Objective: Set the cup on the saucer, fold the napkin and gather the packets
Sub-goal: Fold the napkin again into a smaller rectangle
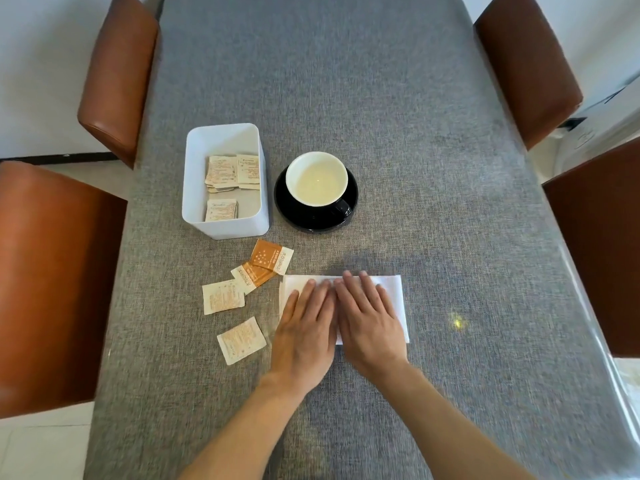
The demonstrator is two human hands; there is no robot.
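Note:
A black cup (317, 180) with a white inside stands on a black saucer (291, 211) at the table's middle. The white napkin (391, 289) lies flat near me. My left hand (304, 327) and my right hand (369, 322) press side by side on it, palms down, fingers spread. Several packets lie loose left of the napkin: an orange one (272, 256), another orange one (251, 275), a pale one (223, 296) and a pale one (241, 340) nearest me. More packets (230, 173) lie inside a white box (225, 228).
The table carries a grey woven cloth (346, 81). Brown leather chairs stand at the left (45, 282), far left (117, 77), far right (526, 71) and right (599, 251). The white box sits just left of the saucer.

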